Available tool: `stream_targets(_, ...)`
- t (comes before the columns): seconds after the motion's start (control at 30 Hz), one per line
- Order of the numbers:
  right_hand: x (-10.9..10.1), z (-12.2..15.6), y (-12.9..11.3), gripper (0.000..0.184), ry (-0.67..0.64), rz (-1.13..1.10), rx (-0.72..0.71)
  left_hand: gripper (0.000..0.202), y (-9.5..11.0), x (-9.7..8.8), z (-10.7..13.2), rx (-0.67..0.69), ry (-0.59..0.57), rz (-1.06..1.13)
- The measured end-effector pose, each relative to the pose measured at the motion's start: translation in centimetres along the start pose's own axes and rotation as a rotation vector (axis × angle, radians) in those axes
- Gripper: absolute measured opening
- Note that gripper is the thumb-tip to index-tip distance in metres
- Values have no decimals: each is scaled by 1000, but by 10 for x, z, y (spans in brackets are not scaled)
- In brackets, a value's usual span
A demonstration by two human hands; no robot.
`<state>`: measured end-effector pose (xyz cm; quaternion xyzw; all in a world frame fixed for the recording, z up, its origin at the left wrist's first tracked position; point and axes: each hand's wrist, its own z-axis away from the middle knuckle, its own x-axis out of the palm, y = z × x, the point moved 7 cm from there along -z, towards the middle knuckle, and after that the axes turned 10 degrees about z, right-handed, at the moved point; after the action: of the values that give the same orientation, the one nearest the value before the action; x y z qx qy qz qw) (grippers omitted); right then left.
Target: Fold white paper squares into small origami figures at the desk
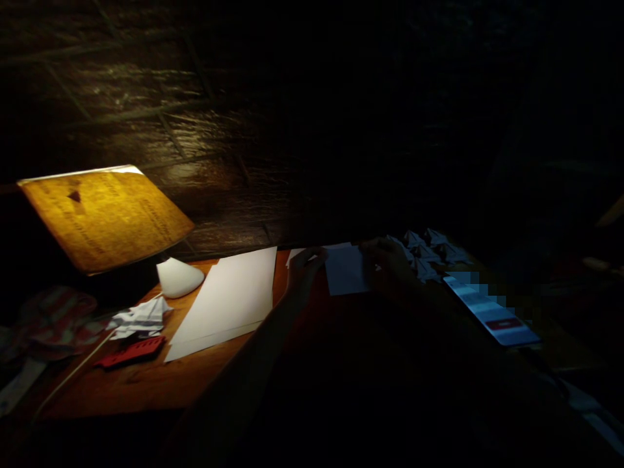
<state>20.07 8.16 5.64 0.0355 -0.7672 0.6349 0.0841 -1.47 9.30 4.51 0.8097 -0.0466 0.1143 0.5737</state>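
The scene is very dark. A small sheet of white paper [345,268] lies on the wooden table [146,383] between my hands. My left hand [305,266] rests at its left edge, fingers curled on the paper. My right hand [387,263] sits at its right edge, fingers bent over the paper. Both hands are dim, so the exact grip is hard to read. Behind my right hand lie several folded paper shapes [429,253].
A stack of white sheets [229,302] lies left of my hands. Further left are a white cone [178,277], crumpled folded paper [141,318], a red flat object [131,351] and a lit yellow board [104,218]. A lit phone [492,312] lies on the right.
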Motion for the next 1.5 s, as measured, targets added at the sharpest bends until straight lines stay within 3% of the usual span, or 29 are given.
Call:
stream_targets(0.43, 8, -6, 28, 33, -128, -77, 139, 31, -10, 4, -1, -87, -39, 77)
stream_targets(0.57, 5, -7, 27, 28, -104, -137, 116, 26, -10, 2, -2, -66, -25, 234)
stream_targets(0.67, 7, -4, 24, 26, -183, -165, 109, 25, -9, 0, -4, -95, -21, 348)
stream_targets(0.77, 7, -2, 29, 32, -246, -88, 169, 24, -8, 1, -4, -122, -57, 360)
stream_targets(0.93, 1, -8, 43, 31, -229, -27, 306, 24, -14, 6, 0, -172, -111, 298)
stream_targets(1.17, 5, -16, 45, 30, -232, 25, 216, 26, -16, 9, 4, -131, -142, 228)
stream_targets(1.33, 7, -15, 39, 39, -93, 202, -11, 34, -10, 13, 6, -67, -144, 131)
stream_targets(1.5, 13, -19, 51, 38, -137, 234, -40, 28, -16, 12, 3, -105, -144, -43)
